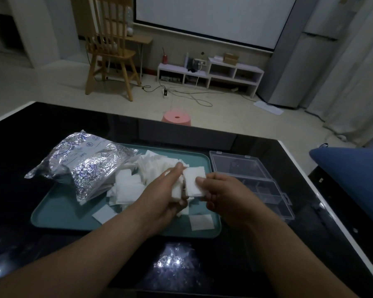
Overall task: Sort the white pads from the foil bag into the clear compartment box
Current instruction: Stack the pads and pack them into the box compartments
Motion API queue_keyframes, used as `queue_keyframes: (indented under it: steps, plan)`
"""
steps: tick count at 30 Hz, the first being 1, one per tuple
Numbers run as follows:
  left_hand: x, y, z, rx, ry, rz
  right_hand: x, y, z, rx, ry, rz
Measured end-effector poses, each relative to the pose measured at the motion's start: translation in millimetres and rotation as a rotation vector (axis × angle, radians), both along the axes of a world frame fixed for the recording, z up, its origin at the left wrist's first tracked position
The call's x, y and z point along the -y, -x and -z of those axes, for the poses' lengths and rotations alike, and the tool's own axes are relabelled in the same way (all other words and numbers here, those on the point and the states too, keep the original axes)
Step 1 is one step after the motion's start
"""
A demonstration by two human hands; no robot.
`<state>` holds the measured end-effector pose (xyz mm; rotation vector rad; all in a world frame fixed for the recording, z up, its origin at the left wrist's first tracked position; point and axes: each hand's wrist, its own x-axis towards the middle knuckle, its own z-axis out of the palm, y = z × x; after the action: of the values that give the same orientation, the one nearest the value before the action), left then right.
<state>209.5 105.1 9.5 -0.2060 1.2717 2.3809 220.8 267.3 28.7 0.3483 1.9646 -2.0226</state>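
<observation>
White pads (193,181) sit stacked above the teal tray (58,220), the left hand (166,195) gripping them and the right hand (226,190) pinching the top one, apparently gathering. The foil bag (84,166) lies on the tray's left. Next, likely, comes a steady carry to the open clear compartment box (265,190), right of the tray on the table (52,130).

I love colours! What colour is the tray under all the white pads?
Teal, a blue-green tray, shown best in the head view.

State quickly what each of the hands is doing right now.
Left hand: grips a stack of pads.
Right hand: pinches a pad.
</observation>
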Motion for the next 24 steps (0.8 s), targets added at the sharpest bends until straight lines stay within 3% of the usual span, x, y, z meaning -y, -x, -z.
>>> queue_keyframes:
  steps: [4,11,12,14,16,20,24]
  plan:
    - [0,2,0,0.079,-0.167,0.025,11,-4,-2,0.026,0.004,0.024]
    - [-7,0,6,0.017,-0.071,0.012,29,-13,2,-0.087,-0.160,0.094]
    - [-7,0,7,0.021,-0.051,0.017,31,-14,6,-0.137,-0.238,0.098]
    - [-4,0,9,0.039,-0.001,0.034,28,-12,15,-0.316,-0.598,0.109]
    - [1,2,8,0.070,0.015,0.058,21,-12,12,-0.530,-0.860,0.005]
    - [3,-1,3,0.127,-0.054,0.189,21,-18,5,-0.542,-0.836,-0.377]
    - [2,-5,-1,0.146,-0.067,0.220,23,-16,10,-0.567,-0.796,-0.304]
